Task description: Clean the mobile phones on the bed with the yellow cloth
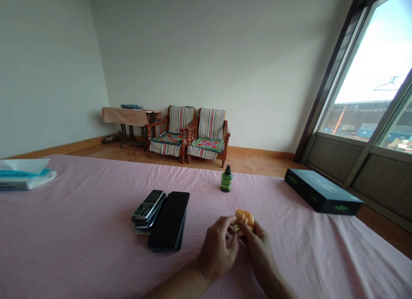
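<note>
A small orange thing (245, 216) was pinched by the closed grips of the left hand (216, 252) and right hand (260, 246), near the counter's (80, 230) front edge. Soft holding was probably best.

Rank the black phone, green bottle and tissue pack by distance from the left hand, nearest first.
1. black phone, just left of the left hand, which is on the orange piece.
2. green bottle, straight ahead, farther off.
3. tissue pack, far left edge.
</note>
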### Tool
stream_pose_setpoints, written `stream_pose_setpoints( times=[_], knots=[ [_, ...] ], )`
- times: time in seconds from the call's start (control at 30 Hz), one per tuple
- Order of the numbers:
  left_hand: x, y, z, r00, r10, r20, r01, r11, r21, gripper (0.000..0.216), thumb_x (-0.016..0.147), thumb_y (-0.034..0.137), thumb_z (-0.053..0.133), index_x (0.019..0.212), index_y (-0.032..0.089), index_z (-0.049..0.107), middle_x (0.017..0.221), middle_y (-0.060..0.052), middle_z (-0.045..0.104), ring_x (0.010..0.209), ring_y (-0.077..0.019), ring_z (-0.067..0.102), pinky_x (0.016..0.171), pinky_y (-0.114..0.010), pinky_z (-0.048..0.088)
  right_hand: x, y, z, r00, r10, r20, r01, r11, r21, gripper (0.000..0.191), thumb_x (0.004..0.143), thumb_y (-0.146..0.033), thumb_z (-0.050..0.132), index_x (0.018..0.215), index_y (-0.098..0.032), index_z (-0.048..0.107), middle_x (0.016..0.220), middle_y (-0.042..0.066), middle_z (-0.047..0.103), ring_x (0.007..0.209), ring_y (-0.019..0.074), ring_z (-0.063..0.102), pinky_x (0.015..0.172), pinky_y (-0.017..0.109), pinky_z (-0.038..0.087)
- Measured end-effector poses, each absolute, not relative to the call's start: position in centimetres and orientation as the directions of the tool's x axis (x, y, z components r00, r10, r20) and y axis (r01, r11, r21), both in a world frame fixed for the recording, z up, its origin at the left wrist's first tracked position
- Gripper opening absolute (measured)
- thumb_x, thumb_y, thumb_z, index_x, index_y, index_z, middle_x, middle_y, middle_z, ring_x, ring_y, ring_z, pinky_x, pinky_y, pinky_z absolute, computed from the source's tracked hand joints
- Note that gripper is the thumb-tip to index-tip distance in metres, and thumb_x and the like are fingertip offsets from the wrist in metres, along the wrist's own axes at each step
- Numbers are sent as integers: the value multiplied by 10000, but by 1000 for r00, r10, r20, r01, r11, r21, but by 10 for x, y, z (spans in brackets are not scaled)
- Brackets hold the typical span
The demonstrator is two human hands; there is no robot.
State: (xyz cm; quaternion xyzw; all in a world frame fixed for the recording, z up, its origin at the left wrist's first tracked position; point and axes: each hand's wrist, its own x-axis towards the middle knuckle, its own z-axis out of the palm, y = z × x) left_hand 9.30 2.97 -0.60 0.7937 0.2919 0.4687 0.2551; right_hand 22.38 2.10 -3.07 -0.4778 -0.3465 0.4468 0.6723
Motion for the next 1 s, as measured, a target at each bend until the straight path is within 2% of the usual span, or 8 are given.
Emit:
stream_pose_setpoints(
  times=[0.1, 0.3, 0.43, 0.53, 0.63, 0.8, 0.9, 1.0],
  knots=[
    [90, 31, -1, 385, 696, 606, 230, -708, 668, 403, 758, 26, 511, 1128, 184, 527, 1002, -70, 623, 845, -183, 606, 756, -286, 496, 227, 23, -33, 351, 935, 56, -290, 166, -943, 432, 663, -467, 753, 934, -143, 666, 702, 24, 662, 620, 168, 597, 583, 258, 461],
    [75, 17, 9, 450, 689, 569, 263, -711, 653, 337, 756, 30, 519, 1035, 208, 587, 913, -44, 627, 809, -185, 601, 771, -296, 485, 226, 24, -30, 343, 936, 79, -279, 182, -943, 360, 641, -453, 774, 744, -133, 645, 608, -3, 613, 529, 114, 519, 514, 214, 409],
    [60, 4, 4, 399, 782, 478, 286, -601, 746, 410, 699, 1, 550, 1040, 228, 568, 974, -44, 608, 747, -168, 596, 724, -284, 492, 216, 18, -23, 282, 955, 86, -297, 172, -939, 380, 645, -457, 772, 768, -121, 642, 629, 13, 620, 550, 127, 541, 525, 226, 428],
    [56, 2, 0, 338, 843, 419, 209, -501, 840, 330, 739, 42, 566, 1015, 223, 544, 960, -42, 602, 714, -156, 599, 669, -262, 494, 204, 11, -18, 204, 974, 99, -311, 160, -937, 378, 681, -437, 754, 853, -119, 645, 704, 36, 641, 626, 156, 579, 587, 261, 463],
    [58, 6, -1, 315, 864, 392, 103, -442, 891, 143, 830, 179, 583, 966, 212, 556, 940, -51, 608, 763, -169, 609, 682, -263, 495, 195, 5, -14, 153, 980, 131, -301, 172, -938, 333, 715, -415, 735, 842, -125, 630, 725, 27, 627, 666, 152, 573, 626, 258, 460],
    [59, 16, -1, 252, 905, 342, -83, -332, 940, 142, 790, 300, 667, 776, 182, 589, 828, -35, 590, 780, -180, 577, 711, -268, 478, 193, -1, -9, 85, 992, 92, -238, 110, -965, 332, 785, -457, 653, 828, -131, 606, 646, -12, 554, 567, 115, 513, 528, 218, 406],
    [54, 23, -2, 261, 929, 263, -123, -238, 963, 219, 782, 354, 675, 751, 164, 571, 705, -14, 587, 670, -158, 564, 619, -249, 462, 199, -3, -5, 133, 978, 161, -65, 171, -983, 344, 880, -473, 499, 933, -147, 595, 772, 37, 604, 677, 167, 576, 580, 259, 460],
    [50, 27, -1, 269, 942, 198, -173, -155, 973, 278, 776, 404, 675, 745, 153, 560, 673, -14, 593, 629, -148, 557, 577, -238, 448, 206, -7, -1, 140, 869, 474, 299, 419, -857, 319, 857, -370, 544, 1117, -185, 539, 1047, 93, 602, 939, 232, 588, 784, 352, 493]
  ],
)
